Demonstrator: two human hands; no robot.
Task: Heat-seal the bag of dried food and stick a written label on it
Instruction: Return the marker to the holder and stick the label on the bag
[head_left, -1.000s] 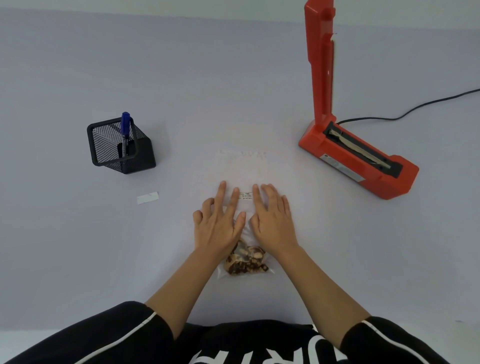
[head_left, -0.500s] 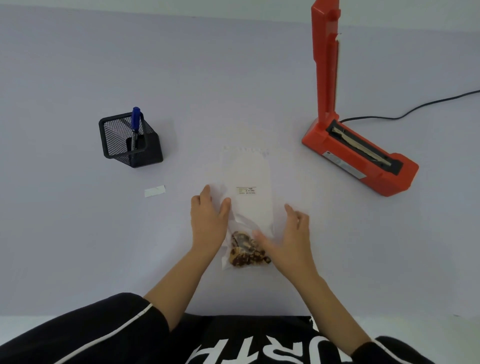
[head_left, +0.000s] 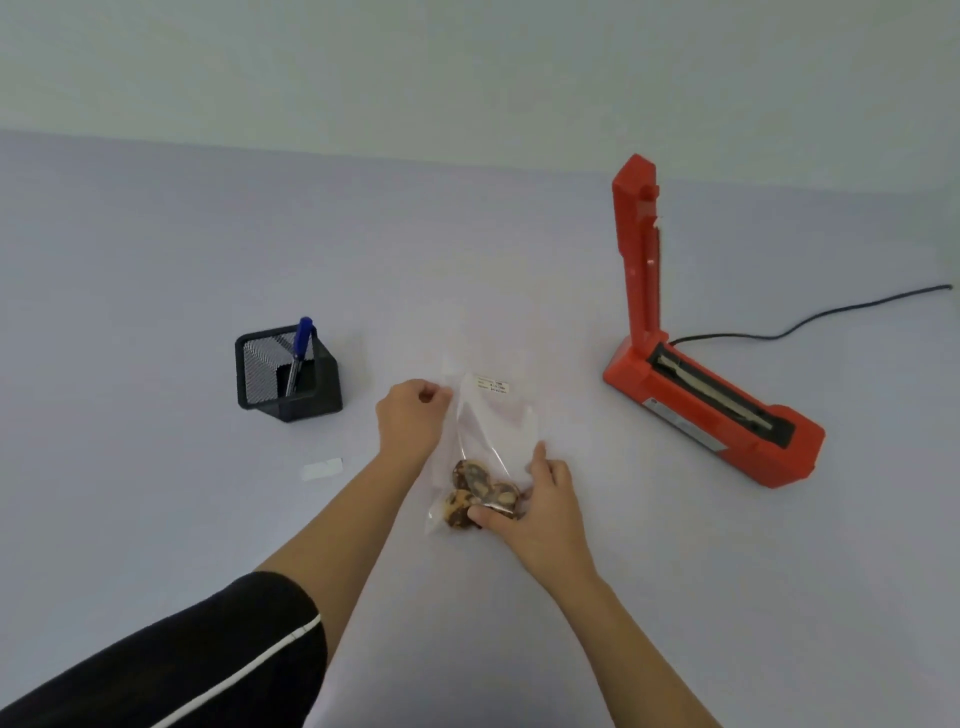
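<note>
Clear plastic bag of dried food (head_left: 485, 457) is lying lengthwise away from the person, left of the open red heat sealer (head_left: 717, 410). Left hand (head_left: 410, 421) is pinching its upper edge; right hand (head_left: 535, 506), nearer the sealer, is gripping the filled end.

The small white label (head_left: 492, 385) on the clear bag (head_left: 491, 431) carries some dark written lines, too small to read. The sticker (head_left: 680, 422) on the red sealer (head_left: 711, 415) is also unreadable.

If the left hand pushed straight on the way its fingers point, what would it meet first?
The left hand points right and slightly away, already pinching the bag at its edge, so it would press into the bag's film first. The heat sealer lies well beyond.
</note>
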